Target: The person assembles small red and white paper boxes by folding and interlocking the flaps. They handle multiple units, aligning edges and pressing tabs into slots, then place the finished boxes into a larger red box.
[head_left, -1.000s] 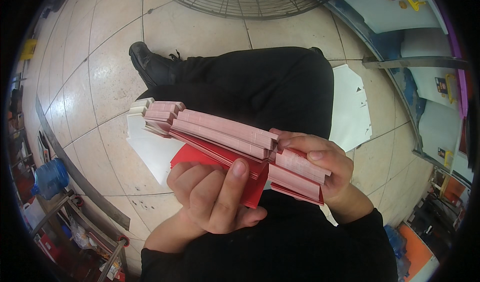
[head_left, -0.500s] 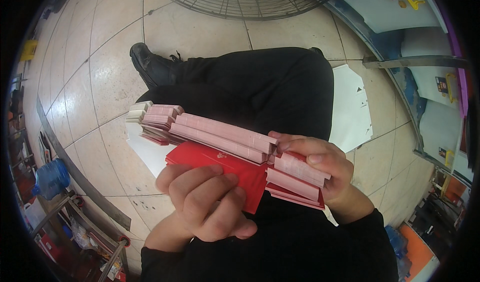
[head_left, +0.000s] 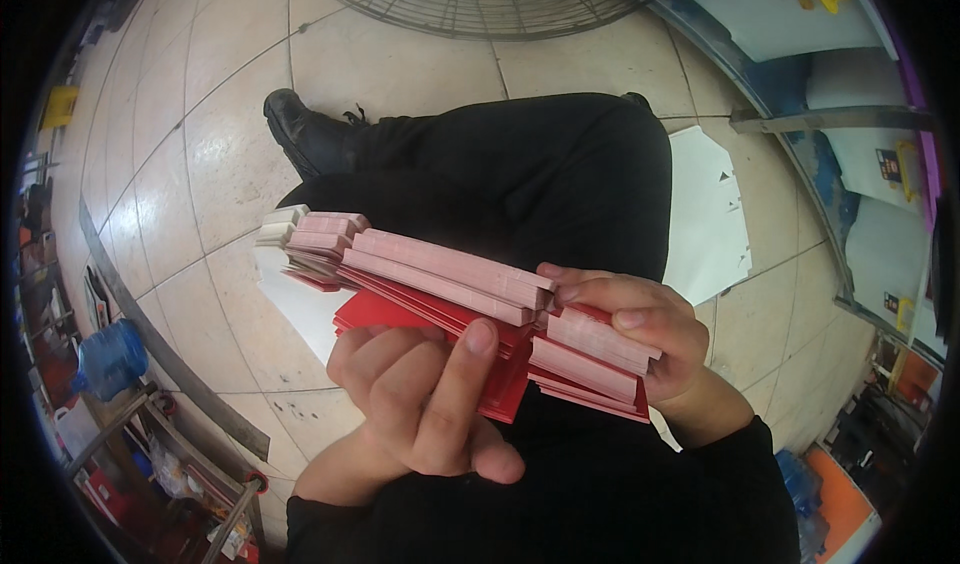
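Note:
A thick stack of red card sheets with pink cut edges (head_left: 440,272) lies slanted above my lap. My right hand (head_left: 640,324) grips its right end, thumb on top, where shorter pink-edged blocks (head_left: 590,364) stick out below. My left hand (head_left: 425,394) is closed over the loose red sheets (head_left: 510,389) on the near side, its fingers curled and the index finger raised against the stack's edge. Part of these sheets is hidden behind the left hand. At the far left end of the stack are a smaller pink block (head_left: 327,232) and a white-edged block (head_left: 282,226).
White paper sheets (head_left: 705,214) lie on the tiled floor at both sides of my black-trousered legs (head_left: 520,154). A wire fan guard (head_left: 490,4) stands ahead. A metal rack (head_left: 800,119) is on the right; a blue water bottle (head_left: 110,356) and shelving are on the left.
My left index finger has lifted and straightened against the stack. The red sheets below have bent or shifted, showing several layered edges. My right hand keeps its hold.

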Action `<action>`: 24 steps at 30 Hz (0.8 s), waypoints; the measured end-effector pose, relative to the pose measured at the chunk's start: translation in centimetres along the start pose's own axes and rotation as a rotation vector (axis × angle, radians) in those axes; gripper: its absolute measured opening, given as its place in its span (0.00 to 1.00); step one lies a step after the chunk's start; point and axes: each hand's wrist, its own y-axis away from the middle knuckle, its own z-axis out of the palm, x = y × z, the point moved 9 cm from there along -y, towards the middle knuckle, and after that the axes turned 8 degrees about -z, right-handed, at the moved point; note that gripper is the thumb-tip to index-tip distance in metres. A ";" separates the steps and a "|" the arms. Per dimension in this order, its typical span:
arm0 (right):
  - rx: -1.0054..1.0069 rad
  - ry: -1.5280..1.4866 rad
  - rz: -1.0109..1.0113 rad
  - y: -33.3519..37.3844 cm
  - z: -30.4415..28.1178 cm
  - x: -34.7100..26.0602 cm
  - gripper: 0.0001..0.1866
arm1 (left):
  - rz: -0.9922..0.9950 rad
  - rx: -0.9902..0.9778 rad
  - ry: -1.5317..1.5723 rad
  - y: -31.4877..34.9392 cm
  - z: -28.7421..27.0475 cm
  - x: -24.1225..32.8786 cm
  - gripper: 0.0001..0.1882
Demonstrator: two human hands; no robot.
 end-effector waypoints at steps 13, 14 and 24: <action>-0.011 -0.012 0.025 0.1 0.0 -0.1 0.39 | -0.008 0.045 -0.004 0.3 -0.1 0.3 0.47; -0.011 -0.009 0.022 0.1 0.0 -0.1 0.39 | -0.007 0.048 -0.008 0.4 -0.1 0.3 0.47; 0.049 0.003 -0.020 -0.1 -0.1 -0.1 0.38 | -0.009 -0.016 -0.012 -0.5 0.2 0.0 0.46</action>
